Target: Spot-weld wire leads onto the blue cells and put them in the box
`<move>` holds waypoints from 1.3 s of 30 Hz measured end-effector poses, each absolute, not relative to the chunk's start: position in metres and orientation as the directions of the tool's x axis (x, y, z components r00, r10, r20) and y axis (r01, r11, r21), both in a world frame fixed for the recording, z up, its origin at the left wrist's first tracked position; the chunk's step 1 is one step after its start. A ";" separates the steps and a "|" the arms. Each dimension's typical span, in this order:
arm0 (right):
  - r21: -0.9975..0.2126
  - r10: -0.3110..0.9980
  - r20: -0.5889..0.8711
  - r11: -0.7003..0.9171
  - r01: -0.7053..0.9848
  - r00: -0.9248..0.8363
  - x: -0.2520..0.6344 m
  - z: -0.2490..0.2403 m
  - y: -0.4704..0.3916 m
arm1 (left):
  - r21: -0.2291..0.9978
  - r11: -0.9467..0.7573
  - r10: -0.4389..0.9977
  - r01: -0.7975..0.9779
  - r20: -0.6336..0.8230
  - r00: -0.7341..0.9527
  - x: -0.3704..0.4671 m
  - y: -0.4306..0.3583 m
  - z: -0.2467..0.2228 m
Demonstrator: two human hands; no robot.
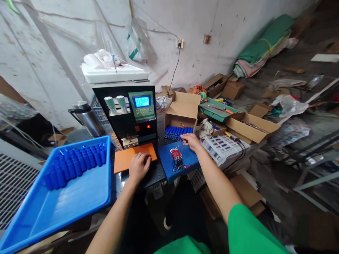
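Observation:
My left hand (139,165) rests on the orange board (123,160) before the black machine (119,121), fingers curled; anything under them is hidden. My right hand (191,141) is pinched on a thin red wire above the blue mat (165,158). Just left of it, a bundle of red and black wires (177,158) lies on that mat. Behind my right hand, a cardboard box (185,102) holds blue cylindrical cells (176,132). The machine's small screen (142,101) is lit.
At the left, a blue tray (74,211) holds rows of blue cylinders (76,164). A steel jug (88,118) stands behind it. To the right are a green toolbox (215,111), white plastic trays (221,148) and an open carton (250,127). A foam slab (113,74) tops the machine.

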State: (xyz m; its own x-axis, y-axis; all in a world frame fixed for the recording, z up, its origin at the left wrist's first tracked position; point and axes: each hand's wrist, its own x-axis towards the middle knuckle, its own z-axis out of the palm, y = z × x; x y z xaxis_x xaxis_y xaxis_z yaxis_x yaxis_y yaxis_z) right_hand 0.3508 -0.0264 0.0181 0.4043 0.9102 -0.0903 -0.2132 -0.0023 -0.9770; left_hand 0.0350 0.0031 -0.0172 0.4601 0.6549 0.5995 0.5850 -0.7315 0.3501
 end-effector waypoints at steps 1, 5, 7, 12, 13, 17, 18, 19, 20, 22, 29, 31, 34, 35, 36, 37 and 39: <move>-0.973 0.911 -0.080 0.017 -0.231 0.404 0.351 0.023 -0.028 | 0.372 -0.726 0.666 0.578 0.589 0.458 0.035 0.003 -0.016; -0.962 0.907 -0.046 0.072 -0.262 0.418 0.346 0.033 -0.033 | 0.509 -0.693 0.718 0.510 0.548 0.429 0.033 0.007 -0.016; -0.954 0.902 -0.046 0.087 -0.285 0.430 0.341 0.034 -0.035 | 0.595 -0.657 0.754 0.464 0.521 0.400 0.032 0.008 -0.016; -0.939 0.918 -0.019 0.120 -0.323 0.396 0.321 0.036 -0.043 | 0.830 -0.481 0.868 0.284 0.406 0.285 0.038 -0.005 -0.010; -0.937 0.926 -0.004 0.128 -0.324 0.378 0.314 0.036 -0.044 | 0.848 -0.461 0.879 0.261 0.396 0.266 0.040 -0.011 -0.008; -0.924 0.958 0.032 0.138 -0.358 0.287 0.283 0.042 -0.051 | 0.874 -0.437 0.886 0.214 0.377 0.270 0.055 -0.035 0.005; -0.917 0.964 0.034 0.136 -0.376 0.265 0.274 0.043 -0.052 | 0.887 -0.418 0.890 0.198 0.355 0.288 0.059 -0.040 0.008; -0.909 0.968 0.038 0.136 -0.394 0.247 0.265 0.045 -0.053 | 0.903 -0.392 0.894 0.178 0.328 0.305 0.062 -0.044 0.011; -0.902 0.972 0.042 0.137 -0.409 0.232 0.256 0.046 -0.053 | 0.918 -0.365 0.897 0.157 0.302 0.322 0.065 -0.047 0.013; -0.892 0.976 0.047 0.136 -0.431 0.211 0.240 0.047 -0.053 | 0.941 -0.320 0.903 0.111 0.268 0.335 0.068 -0.050 0.016; -0.895 0.982 0.054 0.129 -0.426 0.183 0.204 0.039 -0.052 | 0.952 -0.297 0.929 0.068 0.272 0.252 0.049 -0.047 0.017; -0.934 0.988 0.079 0.120 -0.336 0.134 0.196 0.035 -0.055 | 0.944 -0.314 0.927 0.102 0.282 0.246 0.039 -0.046 0.019; -0.982 0.992 0.123 0.125 -0.144 0.020 0.183 0.029 -0.060 | 0.927 -0.335 0.922 0.169 0.286 0.261 0.023 -0.048 0.022; -0.987 0.991 0.135 0.134 -0.094 -0.004 0.179 0.027 -0.062 | 0.923 -0.338 0.920 0.185 0.282 0.273 0.019 -0.050 0.022; -0.988 0.989 0.144 0.142 -0.058 -0.018 0.175 0.025 -0.064 | 0.919 -0.342 0.917 0.195 0.280 0.285 0.016 -0.052 0.021; -0.988 0.989 0.148 0.147 -0.036 -0.027 0.172 0.023 -0.065 | 0.917 -0.344 0.915 0.203 0.279 0.293 0.012 -0.055 0.020; -0.989 0.988 0.149 0.148 -0.013 -0.044 0.165 0.018 -0.067 | 0.913 -0.342 0.916 0.220 0.272 0.294 0.006 -0.061 0.018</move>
State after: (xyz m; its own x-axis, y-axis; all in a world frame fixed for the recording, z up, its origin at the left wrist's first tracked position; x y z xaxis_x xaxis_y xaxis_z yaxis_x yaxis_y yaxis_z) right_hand 0.1653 -0.0668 0.0185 -0.0437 0.9879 0.1488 -0.0127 0.1484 -0.9888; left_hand 0.0058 -0.0607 0.0175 0.2938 0.9162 0.2724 0.2202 -0.3422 0.9135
